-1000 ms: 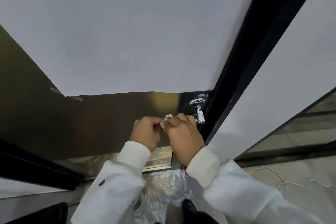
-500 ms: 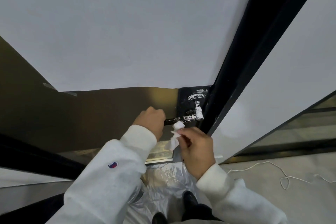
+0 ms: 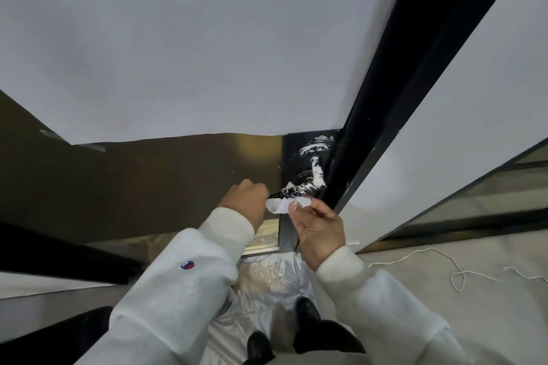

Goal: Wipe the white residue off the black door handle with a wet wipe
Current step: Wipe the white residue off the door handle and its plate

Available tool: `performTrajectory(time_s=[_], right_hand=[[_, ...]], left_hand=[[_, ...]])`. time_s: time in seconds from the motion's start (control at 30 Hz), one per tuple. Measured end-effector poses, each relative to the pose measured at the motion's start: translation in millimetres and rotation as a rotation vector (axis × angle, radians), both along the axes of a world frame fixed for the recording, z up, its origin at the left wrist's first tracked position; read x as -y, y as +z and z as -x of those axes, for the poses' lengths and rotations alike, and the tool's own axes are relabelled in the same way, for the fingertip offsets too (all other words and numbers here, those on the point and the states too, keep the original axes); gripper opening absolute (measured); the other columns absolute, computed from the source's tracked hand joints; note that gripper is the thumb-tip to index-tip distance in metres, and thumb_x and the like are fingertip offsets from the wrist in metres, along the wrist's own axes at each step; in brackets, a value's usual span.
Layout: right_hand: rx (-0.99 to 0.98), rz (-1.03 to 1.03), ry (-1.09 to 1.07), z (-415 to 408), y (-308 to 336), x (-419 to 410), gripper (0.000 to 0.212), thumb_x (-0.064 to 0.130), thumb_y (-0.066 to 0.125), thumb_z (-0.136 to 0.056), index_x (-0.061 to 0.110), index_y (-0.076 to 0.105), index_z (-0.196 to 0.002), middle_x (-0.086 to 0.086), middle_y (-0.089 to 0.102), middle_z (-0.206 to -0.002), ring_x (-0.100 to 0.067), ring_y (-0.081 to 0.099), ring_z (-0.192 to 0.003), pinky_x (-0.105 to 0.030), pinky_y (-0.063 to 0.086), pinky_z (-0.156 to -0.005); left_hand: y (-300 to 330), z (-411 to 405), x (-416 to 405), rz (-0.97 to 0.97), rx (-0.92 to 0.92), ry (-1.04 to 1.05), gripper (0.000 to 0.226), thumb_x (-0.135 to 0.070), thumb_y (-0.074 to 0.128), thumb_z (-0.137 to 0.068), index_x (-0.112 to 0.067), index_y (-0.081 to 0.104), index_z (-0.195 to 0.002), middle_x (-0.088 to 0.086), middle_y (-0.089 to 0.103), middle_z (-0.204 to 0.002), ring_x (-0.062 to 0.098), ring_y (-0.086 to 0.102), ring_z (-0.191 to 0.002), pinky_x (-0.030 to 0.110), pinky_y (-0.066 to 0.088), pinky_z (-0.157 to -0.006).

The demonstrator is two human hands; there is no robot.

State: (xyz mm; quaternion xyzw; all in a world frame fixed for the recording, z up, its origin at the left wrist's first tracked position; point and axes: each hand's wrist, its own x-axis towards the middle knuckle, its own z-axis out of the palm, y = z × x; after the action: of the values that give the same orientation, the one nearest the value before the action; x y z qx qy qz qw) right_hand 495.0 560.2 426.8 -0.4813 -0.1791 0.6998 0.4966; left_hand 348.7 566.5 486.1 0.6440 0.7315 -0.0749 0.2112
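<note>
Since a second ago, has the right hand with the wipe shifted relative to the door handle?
Yes. The right hand has dropped away from the door handle: it covered the lever before, now it sits just below it, pinching the wet wipe.

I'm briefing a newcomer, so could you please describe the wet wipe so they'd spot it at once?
Find the tall black door frame and follow it down to the black door handle. Just below the handle, the right hand pinches the wet wipe, the only crumpled white scrap there.
</note>
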Motion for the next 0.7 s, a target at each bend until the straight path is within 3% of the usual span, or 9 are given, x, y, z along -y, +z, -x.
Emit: performTrajectory(time_s=[0.07,0.13,0.37,0.7], right_hand=[[-0.112,0.020,-0.067,-1.7,2.3,-4.7,0.025,-0.004,0.084,-0.062,0.007,0.071,-0.080,-0.006,0.061,-0.061,-0.016,0.065,-0.065,-0.034,0.056,-0.086],[-0.208,0.068,-0.107,1.4,3.7,-4.2,0.023,-0.019,0.064,-0.079,0.002,0.065,-0.089,-0.006,0.067,-0.063,-0.015,0.070,-0.066,-0.028,0.060,-0.079],[-0.291,0.173,-0.089,10.3,4.1,-3.7,0.017,-0.017,0.061,-0.085,0.000,0.064,-0.088,-0.008,0.071,-0.070,-0.015,0.070,-0.069,-0.022,0.060,-0.071],[-0.309,0.306,-0.159,17.9,13.5,-0.6,0.013,-0.010,0.068,-0.083,0.000,0.065,-0.090,-0.010,0.073,-0.077,-0.012,0.073,-0.069,-0.022,0.060,-0.076]], left_hand=[[0.0,-0.9,0.8,-0.012,0.009,0.000,0.029,0.000,0.052,-0.088,-0.011,0.063,-0.113,0.015,0.052,-0.111,0.037,0.056,-0.099,0.039,0.049,-0.083],[1.4,-1.8,-0.1,-0.018,0.007,0.006,0.028,-0.001,0.055,-0.088,-0.011,0.063,-0.114,0.016,0.053,-0.112,0.038,0.057,-0.100,0.041,0.050,-0.084],[4.6,-4.7,-0.9,-0.020,-0.020,-0.001,0.035,0.004,0.055,-0.085,-0.008,0.061,-0.117,0.016,0.052,-0.113,0.037,0.059,-0.101,0.039,0.050,-0.084],[5.0,-4.3,-1.7,-0.041,-0.012,0.029,0.030,0.002,0.061,-0.086,-0.010,0.062,-0.113,0.015,0.055,-0.112,0.035,0.060,-0.098,0.037,0.049,-0.079]])
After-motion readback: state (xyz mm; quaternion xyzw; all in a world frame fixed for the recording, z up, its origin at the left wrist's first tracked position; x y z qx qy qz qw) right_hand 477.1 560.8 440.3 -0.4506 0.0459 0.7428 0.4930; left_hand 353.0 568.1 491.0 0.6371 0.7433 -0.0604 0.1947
